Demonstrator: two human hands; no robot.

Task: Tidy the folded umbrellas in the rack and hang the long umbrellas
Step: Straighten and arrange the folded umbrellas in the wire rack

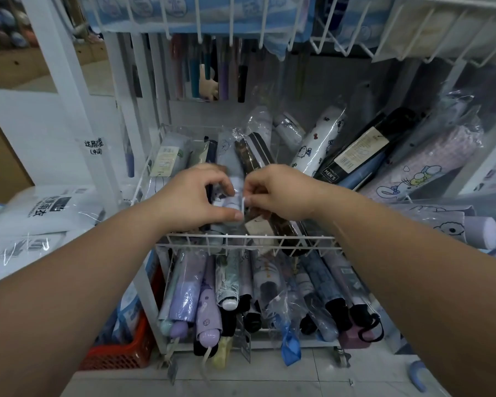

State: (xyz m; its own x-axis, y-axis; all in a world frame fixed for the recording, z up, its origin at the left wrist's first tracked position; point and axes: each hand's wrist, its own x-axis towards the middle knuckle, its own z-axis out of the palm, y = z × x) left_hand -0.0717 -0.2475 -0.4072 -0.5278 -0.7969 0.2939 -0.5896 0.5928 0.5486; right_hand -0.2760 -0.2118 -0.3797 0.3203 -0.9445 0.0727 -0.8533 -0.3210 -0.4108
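Pale tiled floor (269, 376) nearest, below my left hand (195, 196) and right hand (278, 193). One red basket (121, 353) stands on it, down-left of the left hand.

White wire rack (212, 235): front rim just under both wrists. Below it, lower-tier folded umbrellas (184, 299), roughly a dozen, handles toward me. Wrappers overlap, so count unsure.

Left hand grips the pale folded umbrella (229, 164) in the upper tier, fingers curled round it. Its long axis runs away from me, far end raised.

Right hand pinches a white strip (244, 201) beside the left thumb. Under it lies the dark brown umbrella (252, 159), far end leaning left.

Right of the right hand, three lean up-right: white cartoon umbrella (318, 141), black umbrella (361, 147), lilac umbrella (421, 164).

Beyond the hands, long umbrellas (206, 70) hang upright; number unclear.
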